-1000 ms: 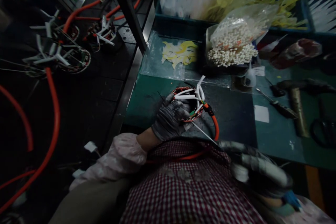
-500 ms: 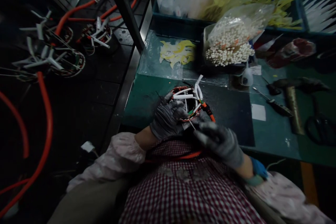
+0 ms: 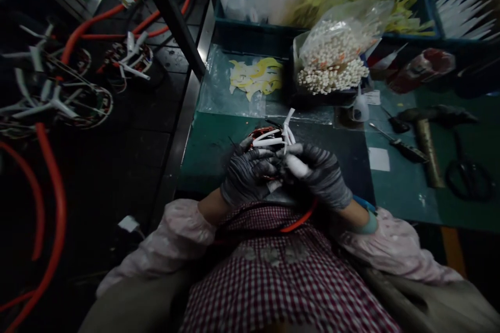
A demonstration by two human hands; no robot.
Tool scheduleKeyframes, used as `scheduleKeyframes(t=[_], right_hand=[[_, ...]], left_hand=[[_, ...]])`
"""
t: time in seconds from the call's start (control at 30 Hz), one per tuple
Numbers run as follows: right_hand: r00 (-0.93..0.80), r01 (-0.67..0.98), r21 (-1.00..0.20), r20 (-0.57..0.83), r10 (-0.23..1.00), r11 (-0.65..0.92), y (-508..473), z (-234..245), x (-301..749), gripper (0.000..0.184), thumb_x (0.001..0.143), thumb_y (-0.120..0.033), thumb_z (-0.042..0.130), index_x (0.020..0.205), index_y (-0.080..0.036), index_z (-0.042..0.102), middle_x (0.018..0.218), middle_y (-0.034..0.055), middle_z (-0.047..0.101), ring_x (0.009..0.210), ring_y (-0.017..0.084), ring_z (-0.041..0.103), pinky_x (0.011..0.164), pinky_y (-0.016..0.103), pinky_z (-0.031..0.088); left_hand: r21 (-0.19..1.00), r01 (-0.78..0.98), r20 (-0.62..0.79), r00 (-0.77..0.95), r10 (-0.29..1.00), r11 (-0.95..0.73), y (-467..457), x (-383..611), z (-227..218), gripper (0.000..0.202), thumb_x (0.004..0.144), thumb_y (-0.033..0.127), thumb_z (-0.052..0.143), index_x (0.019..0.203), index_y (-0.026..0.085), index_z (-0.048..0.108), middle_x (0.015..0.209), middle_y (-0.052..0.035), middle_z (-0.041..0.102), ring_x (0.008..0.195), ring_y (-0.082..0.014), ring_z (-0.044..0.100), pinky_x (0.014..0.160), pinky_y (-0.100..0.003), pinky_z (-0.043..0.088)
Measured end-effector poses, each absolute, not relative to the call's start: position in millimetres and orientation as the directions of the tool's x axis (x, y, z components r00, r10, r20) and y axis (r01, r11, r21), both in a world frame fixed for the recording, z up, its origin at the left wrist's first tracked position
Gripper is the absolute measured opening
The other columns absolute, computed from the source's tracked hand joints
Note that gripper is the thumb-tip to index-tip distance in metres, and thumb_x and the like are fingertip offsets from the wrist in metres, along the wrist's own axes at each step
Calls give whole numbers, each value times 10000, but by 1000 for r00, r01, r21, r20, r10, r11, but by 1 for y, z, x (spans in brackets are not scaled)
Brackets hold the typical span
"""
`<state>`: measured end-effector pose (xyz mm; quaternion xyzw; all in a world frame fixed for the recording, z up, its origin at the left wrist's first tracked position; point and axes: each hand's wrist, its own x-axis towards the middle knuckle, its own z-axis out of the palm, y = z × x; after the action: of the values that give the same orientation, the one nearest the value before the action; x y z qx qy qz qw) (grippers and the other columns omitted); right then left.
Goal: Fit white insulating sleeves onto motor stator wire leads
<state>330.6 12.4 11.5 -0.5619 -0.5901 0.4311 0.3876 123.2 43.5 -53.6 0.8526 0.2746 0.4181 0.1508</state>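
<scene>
A motor stator [image 3: 261, 132], a ring of copper-coloured windings with white sleeves [image 3: 288, 132] standing up from it, lies on the bench in front of me. My left hand [image 3: 248, 173], in a dark grey glove, grips its near left rim with curled fingers. Over the near right side of the ring, my right hand [image 3: 322, 173] has its gloved fingertips pinched together close to the left fingertips. What the right fingers hold is hidden. An orange cable [image 3: 300, 221] curves below my right hand, across the checked apron.
Several stators [image 3: 91, 106] with orange cables sit at the left. A bag of white sticks [image 3: 332, 75] and yellow cut pieces [image 3: 255, 77] lie behind the work. On the right are a screwdriver [image 3: 406, 150], a hammer [image 3: 428, 151] and scissors [image 3: 469, 179].
My right hand has moved up and left onto the stator, meeting the left fingers. A thin pale strand between ring and right hand no longer shows. The view has shifted slightly.
</scene>
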Motion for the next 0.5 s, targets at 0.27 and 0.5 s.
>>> scheduleKeyframes(t=[0.27,0.5], right_hand=[[-75,277,-958,-106,992,-81,8,20,346,237,856,-450,884,950,-239,835,874,51,827,749,210,724,704,352,606],[-67,343,-939,-64,996,-38,8,15,346,128,849,-354,823,909,-241,816,773,35,787,645,181,656,623,329,556]], left_hand=[[466,324,659,494,567,-824,46,125,-52,147,970,419,755,995,280,717,1073,5,836,1082,-213,808,1298,-559,482],[545,359,503,584,637,-758,48,124,-51,146,904,420,796,905,294,722,1074,-12,842,1088,-256,810,1335,-637,446]])
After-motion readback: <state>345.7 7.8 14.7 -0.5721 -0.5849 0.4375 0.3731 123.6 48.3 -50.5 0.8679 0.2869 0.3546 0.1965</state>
